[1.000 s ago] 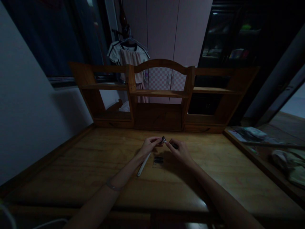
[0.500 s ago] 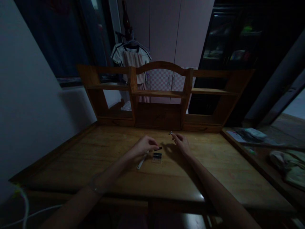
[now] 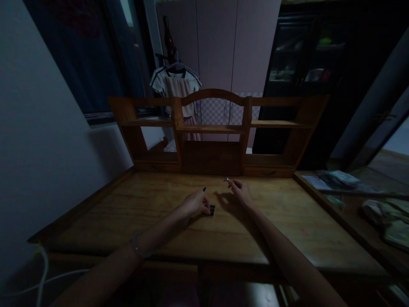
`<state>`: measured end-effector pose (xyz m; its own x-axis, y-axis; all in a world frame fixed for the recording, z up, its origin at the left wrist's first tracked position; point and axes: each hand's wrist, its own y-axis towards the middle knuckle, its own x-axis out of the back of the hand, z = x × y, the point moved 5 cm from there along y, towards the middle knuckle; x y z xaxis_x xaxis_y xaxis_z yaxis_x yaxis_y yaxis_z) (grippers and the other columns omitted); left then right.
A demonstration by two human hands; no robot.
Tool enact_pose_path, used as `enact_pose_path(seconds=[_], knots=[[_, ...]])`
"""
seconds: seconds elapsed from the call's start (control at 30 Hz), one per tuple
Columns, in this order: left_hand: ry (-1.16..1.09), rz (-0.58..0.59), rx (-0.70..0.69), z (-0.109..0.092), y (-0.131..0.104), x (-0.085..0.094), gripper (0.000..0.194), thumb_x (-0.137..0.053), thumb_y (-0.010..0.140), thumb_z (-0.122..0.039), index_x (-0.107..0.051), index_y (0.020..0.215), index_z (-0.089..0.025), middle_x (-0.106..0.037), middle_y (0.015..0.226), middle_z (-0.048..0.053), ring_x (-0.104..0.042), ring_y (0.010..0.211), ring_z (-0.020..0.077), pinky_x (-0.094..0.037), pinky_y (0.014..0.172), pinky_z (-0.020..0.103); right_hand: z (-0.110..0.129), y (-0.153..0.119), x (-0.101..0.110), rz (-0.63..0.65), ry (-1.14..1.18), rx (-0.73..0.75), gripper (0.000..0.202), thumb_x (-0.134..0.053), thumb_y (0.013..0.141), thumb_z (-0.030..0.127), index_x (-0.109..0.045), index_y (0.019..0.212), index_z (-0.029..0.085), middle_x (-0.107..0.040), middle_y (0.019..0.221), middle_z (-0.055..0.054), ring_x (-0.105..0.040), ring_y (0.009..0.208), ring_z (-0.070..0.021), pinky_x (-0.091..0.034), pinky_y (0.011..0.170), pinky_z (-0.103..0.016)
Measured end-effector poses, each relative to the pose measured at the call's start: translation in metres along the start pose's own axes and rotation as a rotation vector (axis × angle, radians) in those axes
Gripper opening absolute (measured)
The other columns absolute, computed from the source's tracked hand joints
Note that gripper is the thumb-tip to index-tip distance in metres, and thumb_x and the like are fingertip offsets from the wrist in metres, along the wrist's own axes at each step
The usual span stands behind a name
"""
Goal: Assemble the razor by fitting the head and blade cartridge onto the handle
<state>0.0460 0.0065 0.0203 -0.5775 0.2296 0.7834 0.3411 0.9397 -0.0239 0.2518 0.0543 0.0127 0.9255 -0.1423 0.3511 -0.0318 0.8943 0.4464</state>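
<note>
My left hand (image 3: 195,204) is over the middle of the wooden desk (image 3: 153,238), its fingertips pressed together at the left edge of a small dark case (image 3: 211,209). What they pinch is hidden. A short dark tip (image 3: 205,189) shows just beyond the knuckles; I cannot tell what it belongs to. Farther right, my right hand (image 3: 240,192) is raised a little off the desktop and pinches a small shiny metal piece (image 3: 226,179) between thumb and fingers.
A wooden shelf unit (image 3: 212,128) stands along the desk's back edge. On a lower surface to the right are papers, a plastic-wrapped item (image 3: 343,178) and folded cloth (image 3: 385,221). A white cable (image 3: 44,273) hangs at the lower left.
My left hand has come down and nearer, onto the case; the dark piece in its fingers and the white stick beside it are out of sight. My right hand has barely moved.
</note>
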Motion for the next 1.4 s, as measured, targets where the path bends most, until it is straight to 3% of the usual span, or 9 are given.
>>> enact_pose_path(seconds=[0.37,0.57,0.77,0.87,1.0,1.23,1.4], knots=[[0.36,-0.039,-0.039,-0.007,0.017,-0.005,0.036,-0.081,0.042,-0.023,-0.064,0.073,-0.021,-0.056,0.086,0.003,-0.054,0.086,0.0226,-0.039,0.067,0.028,0.003,-0.004,-0.008,0.054,-0.054,-0.007,0.05,-0.044,0.083,0.058,-0.064,0.07,0.014,-0.058,0.06,-0.002,-0.051,0.059,-0.015,-0.034,0.052,-0.023],[0.369,-0.039,-0.053,-0.008,0.019,-0.003,0.043,-0.083,0.039,-0.025,-0.058,0.073,-0.019,-0.054,0.09,0.005,-0.052,0.09,0.0246,-0.039,0.07,0.029,0.008,-0.005,-0.007,0.051,-0.088,0.026,0.05,-0.043,0.084,0.057,-0.065,0.071,0.014,-0.059,0.062,-0.003,-0.053,0.06,-0.0157,-0.035,0.054,-0.024],[0.266,-0.261,-0.056,0.015,-0.014,0.023,0.027,-0.069,0.063,-0.033,-0.054,0.082,-0.02,-0.055,0.091,0.003,-0.05,0.089,0.0203,-0.036,0.07,0.027,0.01,-0.006,-0.003,0.037,-0.137,0.05,0.05,-0.042,0.084,0.057,-0.065,0.072,0.015,-0.06,0.064,-0.005,-0.053,0.061,-0.0161,-0.037,0.055,-0.025],[0.301,-0.265,0.086,0.037,-0.02,0.029,0.024,-0.067,0.063,-0.032,-0.054,0.079,-0.02,-0.057,0.085,0.003,-0.051,0.08,0.0179,-0.033,0.063,0.026,0.009,-0.006,-0.006,0.051,-0.141,0.062,0.049,-0.041,0.085,0.056,-0.065,0.073,0.015,-0.061,0.066,-0.005,-0.053,0.061,-0.0159,-0.037,0.056,-0.025],[0.268,-0.18,0.184,0.055,-0.006,0.026,0.023,-0.067,0.061,-0.038,-0.058,0.073,-0.02,-0.06,0.074,0.002,-0.053,0.069,0.0167,-0.029,0.055,0.024,0.007,-0.006,-0.007,0.056,-0.16,0.063,0.048,-0.041,0.085,0.056,-0.064,0.073,0.016,-0.061,0.065,-0.005,-0.052,0.061,-0.0153,-0.037,0.055,-0.024],[0.206,-0.161,0.131,0.062,0.024,0.019,0.017,-0.064,0.06,-0.036,-0.06,0.06,-0.019,-0.061,0.062,0.001,-0.053,0.06,0.0157,-0.027,0.05,0.024,0.01,-0.006,-0.005,0.029,-0.208,0.067,0.048,-0.041,0.085,0.056,-0.063,0.073,0.016,-0.059,0.063,-0.003,-0.052,0.06,-0.0148,-0.034,0.053,-0.023],[0.133,-0.187,0.107,0.067,0.033,0.021,0.022,-0.064,0.06,-0.039,-0.062,0.066,-0.018,-0.062,0.066,0.001,-0.054,0.062,0.0158,-0.027,0.049,0.023,0.011,-0.006,-0.01,0.048,-0.231,0.075,0.045,-0.043,0.086,0.054,-0.063,0.071,0.017,-0.058,0.061,-0.003,-0.051,0.057,-0.0138,-0.031,0.051,-0.023]])
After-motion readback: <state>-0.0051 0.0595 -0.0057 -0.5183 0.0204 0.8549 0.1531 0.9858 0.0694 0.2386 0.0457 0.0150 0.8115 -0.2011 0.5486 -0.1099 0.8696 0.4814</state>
